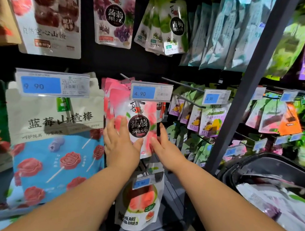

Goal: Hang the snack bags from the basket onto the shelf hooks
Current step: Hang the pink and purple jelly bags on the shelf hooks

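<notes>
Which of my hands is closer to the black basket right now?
Right. The right hand touches the right edge of the pink jelly bag, with the basket off to its right. The left hand rests on the bag's left side, farther from the basket.

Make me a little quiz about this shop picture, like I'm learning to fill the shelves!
1. True or false: the left hand and the right hand are both reaching into the black basket.
2. Pick one: the price tag just above the pink jelly bag reads A) 4.90 B) 9.90 C) 1.50.
3. Fill in the gap: the basket sits on the person's ____ side.

Key:
1. False. Both hands touch the pink jelly bag on the shelf.
2. A.
3. Right.
</notes>
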Demonstrator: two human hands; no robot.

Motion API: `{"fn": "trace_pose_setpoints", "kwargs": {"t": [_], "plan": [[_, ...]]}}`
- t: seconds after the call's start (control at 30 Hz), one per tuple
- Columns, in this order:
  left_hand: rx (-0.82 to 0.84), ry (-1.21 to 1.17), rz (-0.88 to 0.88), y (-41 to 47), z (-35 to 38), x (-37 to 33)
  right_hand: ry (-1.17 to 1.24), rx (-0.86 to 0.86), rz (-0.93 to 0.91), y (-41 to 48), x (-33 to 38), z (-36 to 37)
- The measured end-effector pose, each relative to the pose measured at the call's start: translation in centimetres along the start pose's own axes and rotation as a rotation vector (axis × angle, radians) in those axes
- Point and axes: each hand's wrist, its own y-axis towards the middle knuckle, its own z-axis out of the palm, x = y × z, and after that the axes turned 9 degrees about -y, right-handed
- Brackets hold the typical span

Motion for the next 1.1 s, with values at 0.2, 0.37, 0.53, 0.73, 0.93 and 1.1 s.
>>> {"fn": "trace_pose_setpoints", "kwargs": {"t": [0.2, 0.37, 0.53, 0.73, 0.93, 1.1], "plan": [[-0.116, -0.077, -0.026, -2.7, 0.8, -2.6, -0.040, 0.026, 0.034, -2.1, -2.8, -3.2], [0.032, -0.106, 0.300, -5.5, 4.7, -3.7, -0.123, 0.014, 0.043, -4.0, -6.4, -6.7], [0.417, -0.141, 0.273, -7.1, 11.4, -6.7, -0.218, -0.034, 0.120, -6.4, -11.3, -10.0], [0.688, -0.022, 0.279, -8.3, 18.6, -9.3, -0.282, -0.082, 0.221, -9.7, -17.7, -13.4], [0.822, 0.028, 0.408, -8.6, 22.4, -11.5, -0.277, -0.129, 0.329, -13.0, -23.6, -13.7], [0.855, 0.063, 0.598, -9.7, 24.0, -13.4, -0.248, -0.278, 0.335, -15.2, -25.1, -14.1]]}}
